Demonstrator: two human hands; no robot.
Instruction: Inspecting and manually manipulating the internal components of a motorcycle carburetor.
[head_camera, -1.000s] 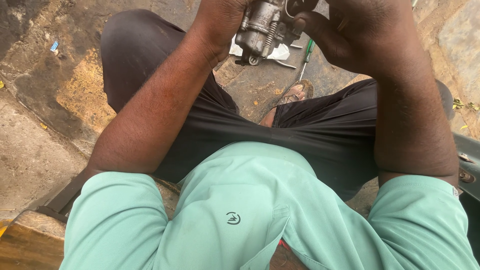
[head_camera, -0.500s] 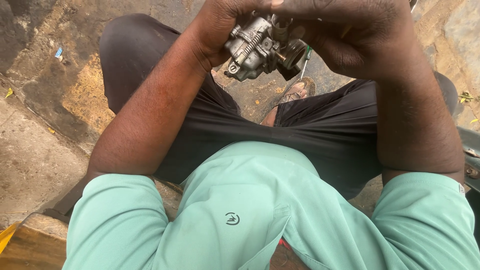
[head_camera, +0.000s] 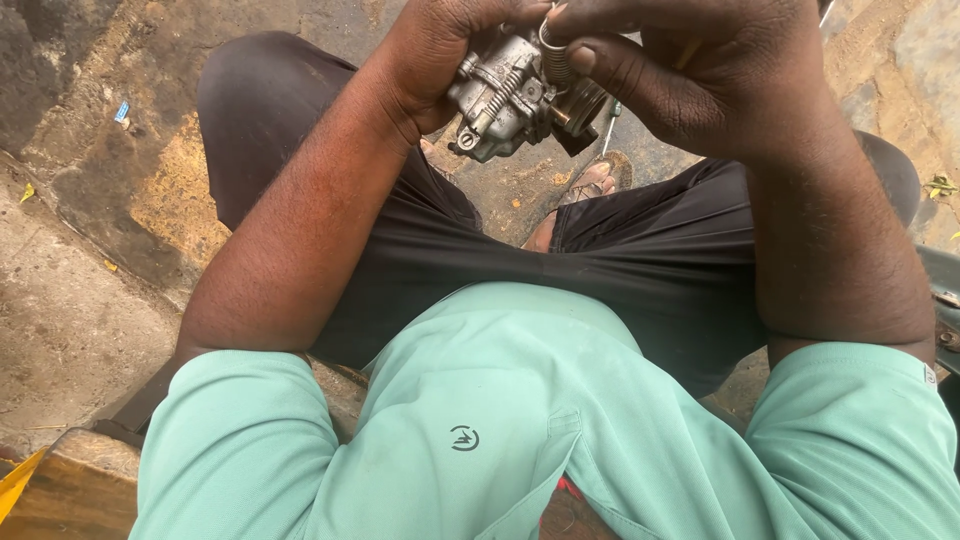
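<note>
Since a moment ago the metal carburettor body (head_camera: 510, 95) has been tipped round a little between the two hands, and a small coil spring (head_camera: 553, 55) now shows at its top edge. Over on the left, cracked stony ground (head_camera: 90, 200) runs beside the seated person's dark-trousered knee, with a scrap of blue litter (head_camera: 121, 111) lying on it. The left hand (head_camera: 440, 50) is curled closed around the left side of the carburettor body, fingers wrapped over its top and holding it up above the lap. In the gap below, a sandalled foot (head_camera: 590, 185) rests on the ground. The right hand (head_camera: 690, 70) is bent in from the other side, its thumb (head_camera: 610, 65) and fingertips pinched on the spring against the part's top. The mint-green shirt (head_camera: 520, 420) fills the foreground.
</note>
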